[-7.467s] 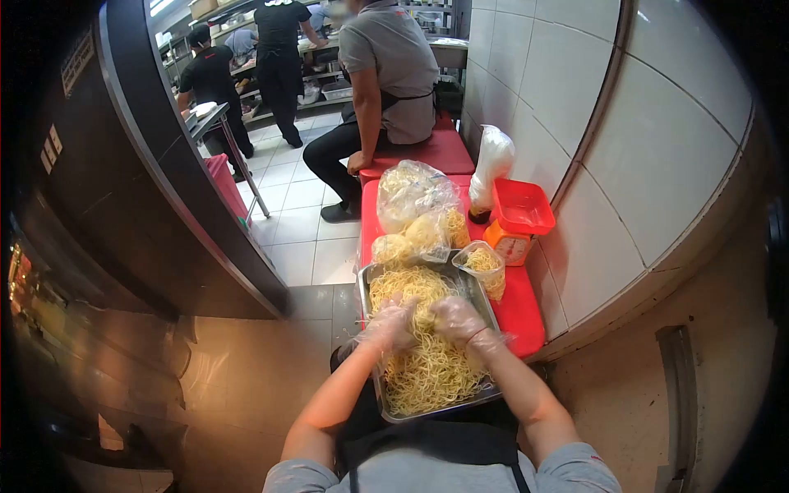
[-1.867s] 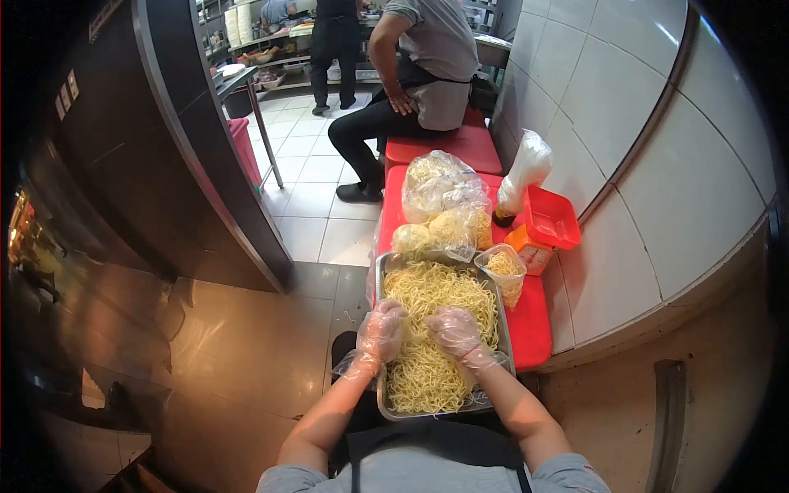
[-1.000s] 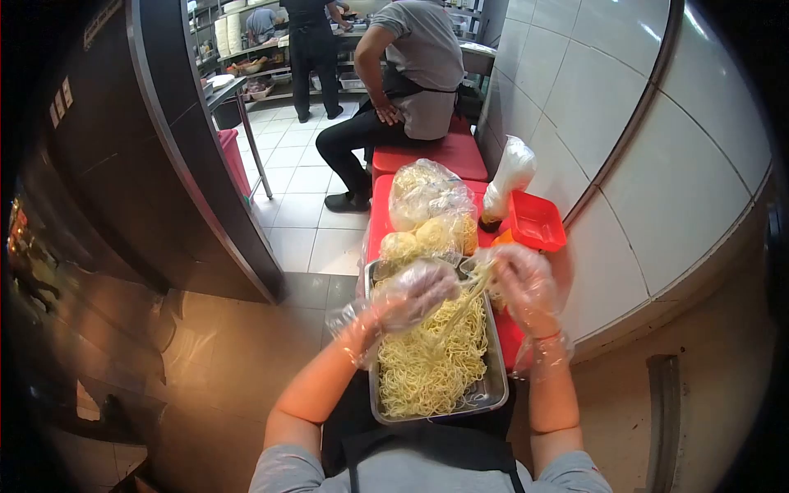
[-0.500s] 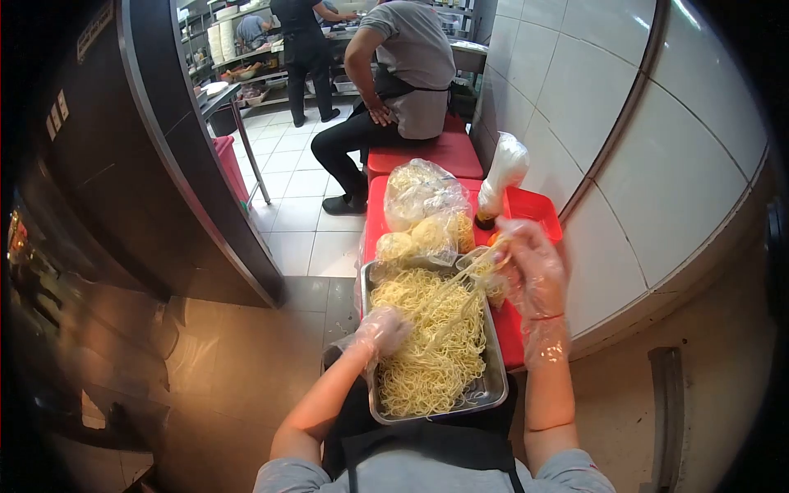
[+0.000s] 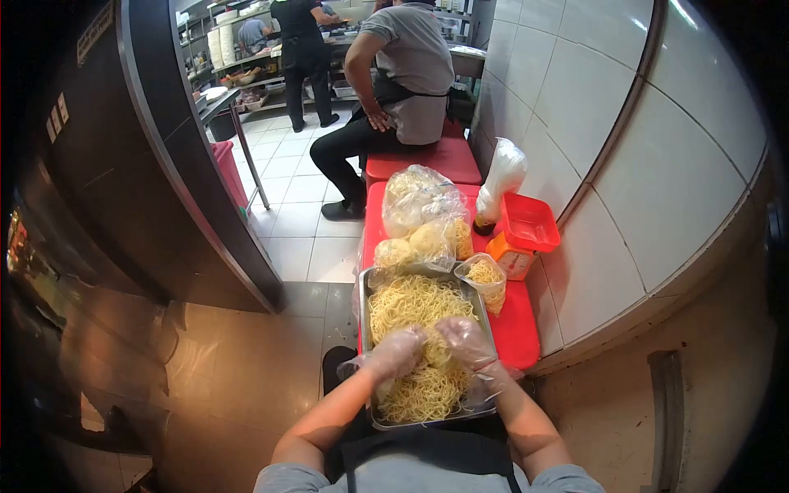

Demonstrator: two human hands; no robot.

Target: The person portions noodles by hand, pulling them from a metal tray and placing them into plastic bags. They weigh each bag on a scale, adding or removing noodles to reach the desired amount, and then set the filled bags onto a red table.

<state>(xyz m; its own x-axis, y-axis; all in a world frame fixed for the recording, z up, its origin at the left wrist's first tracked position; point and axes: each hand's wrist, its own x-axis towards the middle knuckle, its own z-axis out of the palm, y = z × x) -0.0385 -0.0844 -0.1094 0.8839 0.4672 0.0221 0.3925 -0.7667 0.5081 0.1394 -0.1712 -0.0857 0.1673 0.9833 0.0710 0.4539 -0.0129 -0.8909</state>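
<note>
A steel tray (image 5: 367, 329) full of thin yellow noodles (image 5: 415, 304) rests in front of me at the near end of a red bench. My left hand (image 5: 396, 353), in a clear plastic glove, is closed on noodles over the middle of the tray. Close beside it, my right hand (image 5: 468, 343), also gloved and slightly blurred, has its fingers curled on noodles. Some strands show between the two hands. An open clear bag with noodles (image 5: 485, 279) stands against the tray's far right corner.
Beyond the tray lie filled plastic bags (image 5: 423, 209) of noodles. An orange scale (image 5: 511, 256) with a red basin (image 5: 530, 222) stands right, near a plastic-wrapped bottle (image 5: 500, 185). A person (image 5: 407, 74) sits on the red seat ahead. Tiled wall (image 5: 608, 230) borders the right.
My right hand has come down and left from above the noodle bag, where it held hanging strands, into the tray. My left hand has shifted slightly right. The scale is now uncovered.
</note>
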